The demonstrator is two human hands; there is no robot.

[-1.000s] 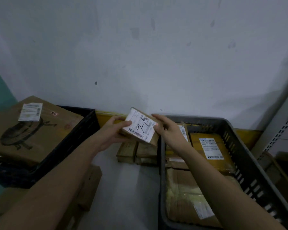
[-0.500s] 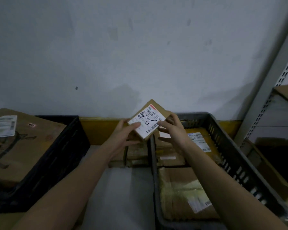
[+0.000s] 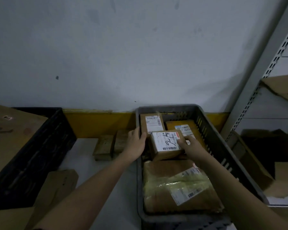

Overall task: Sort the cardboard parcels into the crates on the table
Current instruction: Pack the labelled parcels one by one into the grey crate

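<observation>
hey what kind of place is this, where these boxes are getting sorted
Most likely a parcel sorting or stock room. A grey crate holds labelled cardboard parcels, a black crate stands to the left, and slotted metal shelving runs up the right side.
</observation>
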